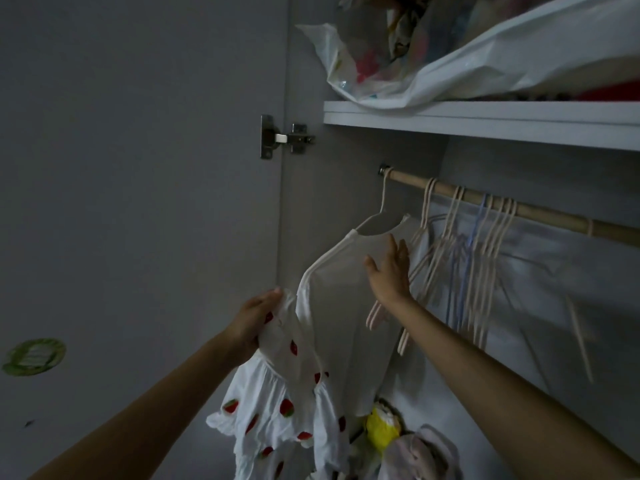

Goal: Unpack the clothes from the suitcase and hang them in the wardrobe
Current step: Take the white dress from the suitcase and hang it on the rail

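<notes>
A white dress (332,306) with red strawberry prints hangs on a white hanger (379,216) at the left end of the wooden wardrobe rail (540,211). My left hand (252,322) holds the dress's left sleeve edge, fingers curled under the fabric. My right hand (389,271) lies flat with straight fingers against the upper right of the dress. The suitcase is out of view.
Several bare cream hangers and a blue one (467,258) hang on the rail to the right. A shelf (485,121) above carries a stuffed white plastic bag (450,53). The open wardrobe door (138,202) stands at left. Yellow and pink items (381,429) lie on the wardrobe floor.
</notes>
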